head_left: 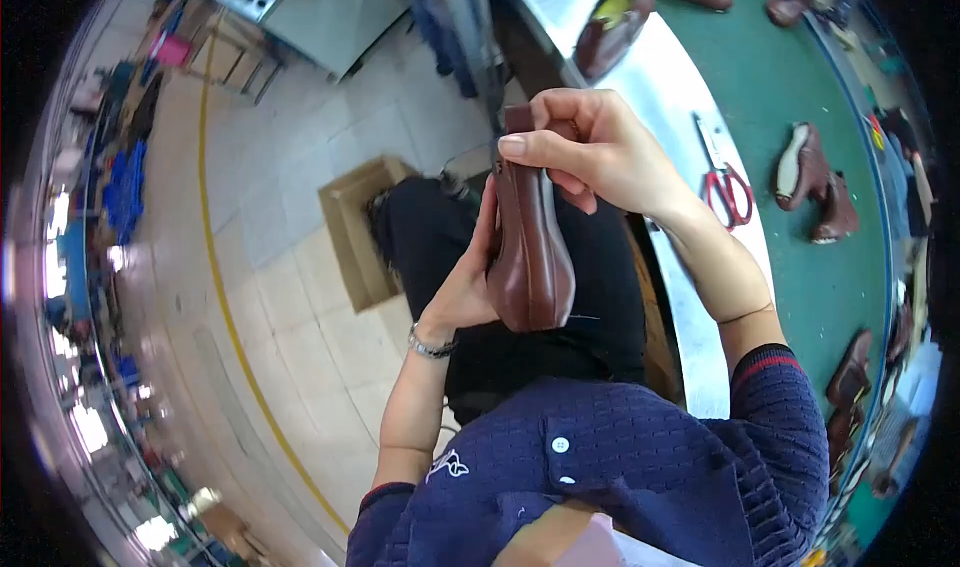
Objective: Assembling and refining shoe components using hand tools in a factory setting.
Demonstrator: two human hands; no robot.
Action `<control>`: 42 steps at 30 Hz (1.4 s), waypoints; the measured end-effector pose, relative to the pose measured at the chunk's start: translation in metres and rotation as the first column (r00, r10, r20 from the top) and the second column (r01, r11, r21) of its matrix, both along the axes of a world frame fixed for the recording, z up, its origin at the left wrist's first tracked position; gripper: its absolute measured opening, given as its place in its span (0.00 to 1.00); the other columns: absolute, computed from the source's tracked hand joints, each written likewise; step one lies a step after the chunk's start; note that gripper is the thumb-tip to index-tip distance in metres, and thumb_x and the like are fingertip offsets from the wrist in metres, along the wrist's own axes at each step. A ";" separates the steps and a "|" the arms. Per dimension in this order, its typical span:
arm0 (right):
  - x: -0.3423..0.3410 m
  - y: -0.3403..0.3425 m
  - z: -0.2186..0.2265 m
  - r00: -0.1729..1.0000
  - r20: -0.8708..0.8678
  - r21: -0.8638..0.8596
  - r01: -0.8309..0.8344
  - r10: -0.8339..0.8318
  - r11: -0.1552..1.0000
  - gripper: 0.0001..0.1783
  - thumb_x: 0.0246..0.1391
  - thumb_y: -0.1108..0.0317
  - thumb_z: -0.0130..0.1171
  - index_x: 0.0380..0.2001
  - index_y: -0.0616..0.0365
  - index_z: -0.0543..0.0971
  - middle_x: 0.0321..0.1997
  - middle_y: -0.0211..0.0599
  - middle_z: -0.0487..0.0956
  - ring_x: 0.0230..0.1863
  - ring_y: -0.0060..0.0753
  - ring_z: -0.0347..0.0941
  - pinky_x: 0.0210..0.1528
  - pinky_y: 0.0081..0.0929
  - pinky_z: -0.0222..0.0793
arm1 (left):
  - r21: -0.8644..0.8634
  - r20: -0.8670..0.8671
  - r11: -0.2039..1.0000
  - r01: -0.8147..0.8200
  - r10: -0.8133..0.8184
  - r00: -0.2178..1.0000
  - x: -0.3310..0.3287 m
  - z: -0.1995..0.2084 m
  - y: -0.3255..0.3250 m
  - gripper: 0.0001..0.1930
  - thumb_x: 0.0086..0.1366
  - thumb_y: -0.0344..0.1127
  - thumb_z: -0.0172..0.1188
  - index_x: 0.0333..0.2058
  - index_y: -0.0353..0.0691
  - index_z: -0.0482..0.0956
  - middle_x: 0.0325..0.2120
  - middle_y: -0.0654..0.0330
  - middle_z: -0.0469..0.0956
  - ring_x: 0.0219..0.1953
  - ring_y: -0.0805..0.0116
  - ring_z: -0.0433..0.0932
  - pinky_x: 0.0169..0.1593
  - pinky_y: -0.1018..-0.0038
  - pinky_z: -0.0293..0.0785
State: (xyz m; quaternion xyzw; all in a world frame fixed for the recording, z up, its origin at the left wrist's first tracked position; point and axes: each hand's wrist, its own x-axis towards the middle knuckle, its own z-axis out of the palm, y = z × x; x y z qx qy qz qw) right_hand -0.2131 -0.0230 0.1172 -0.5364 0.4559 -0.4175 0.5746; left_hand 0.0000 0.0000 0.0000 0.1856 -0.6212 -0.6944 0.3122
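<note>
A brown leather shoe upper [532, 257] is held up in front of me over my lap, its rounded end pointing toward my body. My left hand [470, 275] supports it from the left side, fingers running along and partly behind it. With thumb and bent fingers, my right hand [600, 152] pinches the far top end, where a strip of leather stands up. A thin pale thread end sticks out near the rounded end on the right. The fingertips behind the leather are hidden.
To the right, red-handled scissors [728, 195] lie on a metal ledge [700, 317] beside a green conveyor belt [760, 97]. Several brown shoes, such as one pair [815, 182], rest there. A cardboard box [350, 237] stands on the floor at left. Another person [435, 17] is at the far side.
</note>
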 end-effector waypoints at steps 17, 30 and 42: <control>0.020 0.045 -0.054 0.854 -0.413 0.281 -0.211 0.316 0.936 0.27 0.58 0.55 0.60 0.52 0.65 0.74 0.33 0.41 0.82 0.33 0.25 0.76 0.37 0.26 0.72 | -0.017 0.241 0.979 -0.202 0.200 0.950 0.031 -0.044 0.028 0.72 0.38 0.35 0.81 0.70 0.46 0.28 0.70 0.50 0.39 0.71 0.58 0.43 0.70 0.63 0.47; 0.004 0.058 -0.072 0.792 -0.383 0.525 -0.237 0.476 0.817 0.21 0.59 0.60 0.59 0.48 0.66 0.71 0.36 0.53 0.81 0.36 0.43 0.81 0.36 0.34 0.74 | 0.293 0.195 0.830 -0.474 0.434 0.880 -0.019 -0.083 0.035 0.51 0.43 0.54 0.77 0.58 0.31 0.57 0.47 0.50 0.75 0.48 0.61 0.77 0.53 0.68 0.72; 0.037 0.049 -0.057 0.620 -0.671 0.463 -0.079 0.407 0.883 0.20 0.58 0.62 0.60 0.45 0.69 0.72 0.24 0.53 0.80 0.23 0.44 0.80 0.26 0.34 0.74 | 0.404 0.075 0.827 -0.390 0.395 0.915 -0.010 -0.088 0.019 0.48 0.47 0.47 0.77 0.60 0.35 0.58 0.49 0.55 0.74 0.51 0.67 0.75 0.56 0.71 0.70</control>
